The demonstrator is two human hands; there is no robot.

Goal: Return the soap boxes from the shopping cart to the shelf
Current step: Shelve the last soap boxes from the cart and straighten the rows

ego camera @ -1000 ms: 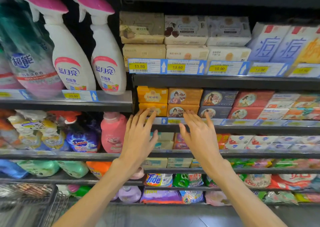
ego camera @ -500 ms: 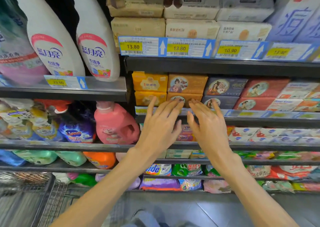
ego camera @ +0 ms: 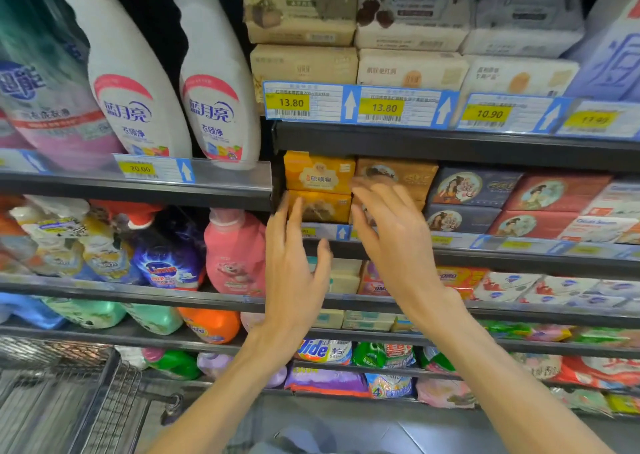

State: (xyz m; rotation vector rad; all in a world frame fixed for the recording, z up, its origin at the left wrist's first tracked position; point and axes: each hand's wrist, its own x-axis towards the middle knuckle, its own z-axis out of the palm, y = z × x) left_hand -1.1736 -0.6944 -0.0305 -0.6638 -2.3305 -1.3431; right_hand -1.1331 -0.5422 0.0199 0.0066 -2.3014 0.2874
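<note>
Two yellow soap boxes [ego camera: 318, 176] are stacked at the left end of a middle shelf [ego camera: 485, 256], with orange-brown soap boxes [ego camera: 405, 174] beside them. My left hand [ego camera: 294, 273] is raised in front of the lower yellow box, fingers spread and empty. My right hand [ego camera: 394, 242] hovers just right of it, in front of the orange-brown boxes, fingers apart and holding nothing. Both hands are blurred. The wire shopping cart [ego camera: 69, 394] is at the lower left; its contents are not visible.
Dark blue [ego camera: 467, 190] and red [ego camera: 554, 193] soap boxes fill the same shelf to the right. Beige soap boxes [ego camera: 304, 62] sit on the shelf above. White spray bottles [ego camera: 214, 82] stand at upper left, a pink bottle [ego camera: 235, 252] below. Detergent bags fill lower shelves.
Both hands have risen and closed in toward the yellow and orange-brown soap boxes. The view has moved nearer the shelf.
</note>
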